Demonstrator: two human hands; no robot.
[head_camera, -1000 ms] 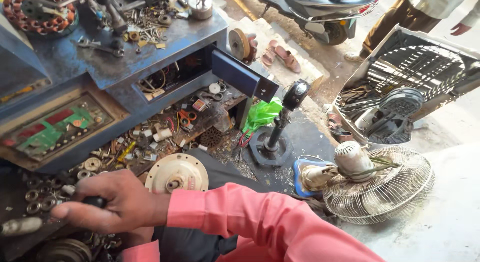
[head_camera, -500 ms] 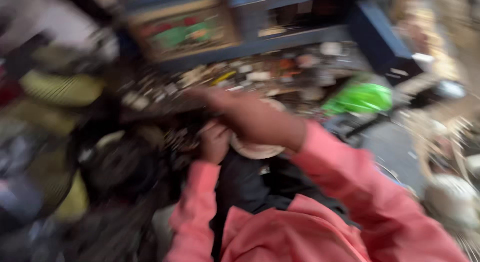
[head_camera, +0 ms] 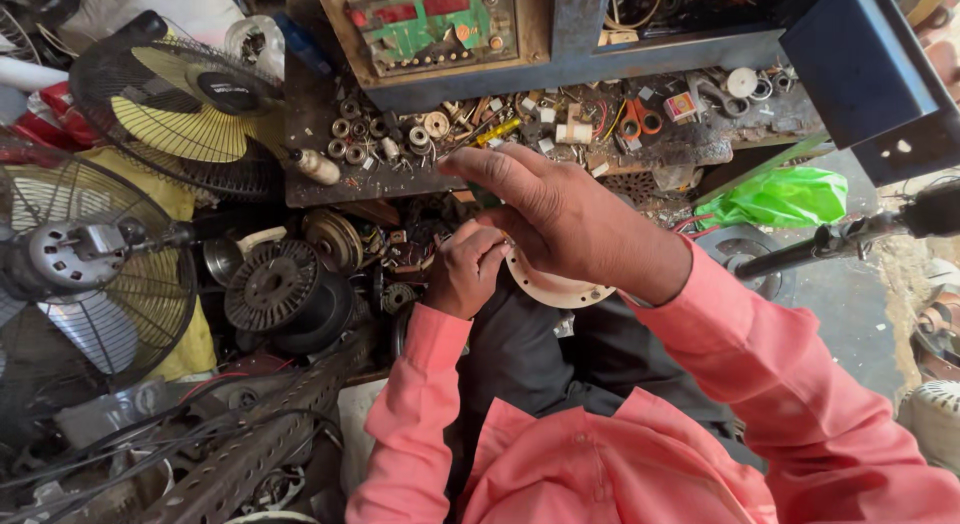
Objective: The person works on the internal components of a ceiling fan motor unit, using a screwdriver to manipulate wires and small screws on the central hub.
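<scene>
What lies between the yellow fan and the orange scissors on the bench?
In the head view, small bearings and loose parts lie between the yellow fan and the scissors.

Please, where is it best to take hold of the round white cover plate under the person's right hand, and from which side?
Probably by the thin rim of the white cover plate, at its lower edge. That arc is the only part showing: the right hand covers the top and the left hand sits at its left side. Come from below, pinching the edge.

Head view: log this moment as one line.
right hand: reaching over cluttered bench | left hand: closed beside white round plate, contents hidden | nearby: yellow-bladed fan, green bag
</scene>
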